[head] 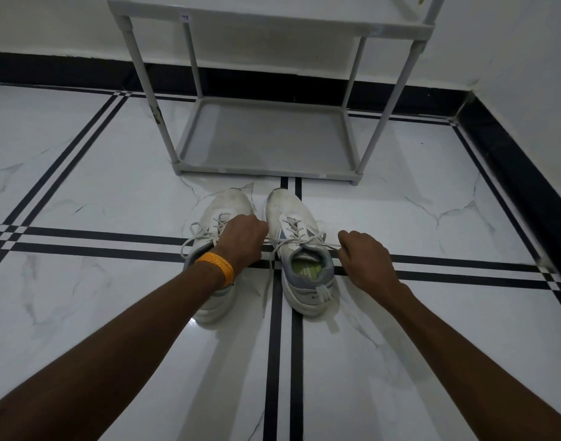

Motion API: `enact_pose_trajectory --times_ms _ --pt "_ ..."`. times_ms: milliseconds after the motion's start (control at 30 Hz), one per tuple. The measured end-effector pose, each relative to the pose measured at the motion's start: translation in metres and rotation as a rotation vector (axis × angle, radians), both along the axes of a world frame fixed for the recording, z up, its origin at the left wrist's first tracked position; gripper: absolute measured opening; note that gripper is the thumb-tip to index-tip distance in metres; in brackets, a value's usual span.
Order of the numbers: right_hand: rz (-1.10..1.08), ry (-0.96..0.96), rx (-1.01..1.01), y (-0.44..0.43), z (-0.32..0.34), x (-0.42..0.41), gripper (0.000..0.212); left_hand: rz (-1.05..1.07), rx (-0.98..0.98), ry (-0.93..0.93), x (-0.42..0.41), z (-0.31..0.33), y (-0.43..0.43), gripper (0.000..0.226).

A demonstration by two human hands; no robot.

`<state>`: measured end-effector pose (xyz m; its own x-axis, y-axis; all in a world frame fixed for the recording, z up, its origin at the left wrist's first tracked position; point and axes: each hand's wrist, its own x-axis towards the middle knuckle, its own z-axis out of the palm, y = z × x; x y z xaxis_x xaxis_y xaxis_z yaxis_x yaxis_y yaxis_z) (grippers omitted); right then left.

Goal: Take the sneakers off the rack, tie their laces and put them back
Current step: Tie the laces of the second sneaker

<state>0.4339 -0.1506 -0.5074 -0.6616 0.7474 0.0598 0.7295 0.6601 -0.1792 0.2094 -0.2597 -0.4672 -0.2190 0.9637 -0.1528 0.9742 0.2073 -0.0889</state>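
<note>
Two white sneakers stand side by side on the floor, toes pointing at the rack. The right sneaker [300, 249] has a grey collar and a green insole. Its lace ends are stretched taut sideways across the tongue: my left hand [243, 241] grips one end, my right hand [365, 259] pinches the other. The left sneaker [223, 208] lies partly under my left wrist, its laces loose and looped out to the left. The grey shoe rack [266, 138] stands just beyond the shoes, with nothing on its bottom shelf.
White marble floor tiles with black stripe lines [285, 361] lie all around. A white wall with a black skirting [511, 160] runs behind the rack and along the right side. The rack's upper shelf [273, 20] shows at the top edge.
</note>
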Motion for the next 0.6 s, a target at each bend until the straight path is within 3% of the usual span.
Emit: enact_pose_trajectory --times_ms 433,500,600 --pt "-0.023 -0.045 -0.034 -0.005 -0.002 0.005 0.019 0.003 -0.010 0.000 -0.008 -0.001 -0.002 0.018" --pt "-0.016 -0.037 -0.077 -0.004 -0.004 0.009 0.021 0.001 -0.003 0.005 -0.008 -0.002 -0.003 0.018" --pt "0.017 0.069 -0.294 -0.001 0.000 0.018 0.029 -0.029 0.061 -0.044 -0.009 -0.010 -0.003 0.019"
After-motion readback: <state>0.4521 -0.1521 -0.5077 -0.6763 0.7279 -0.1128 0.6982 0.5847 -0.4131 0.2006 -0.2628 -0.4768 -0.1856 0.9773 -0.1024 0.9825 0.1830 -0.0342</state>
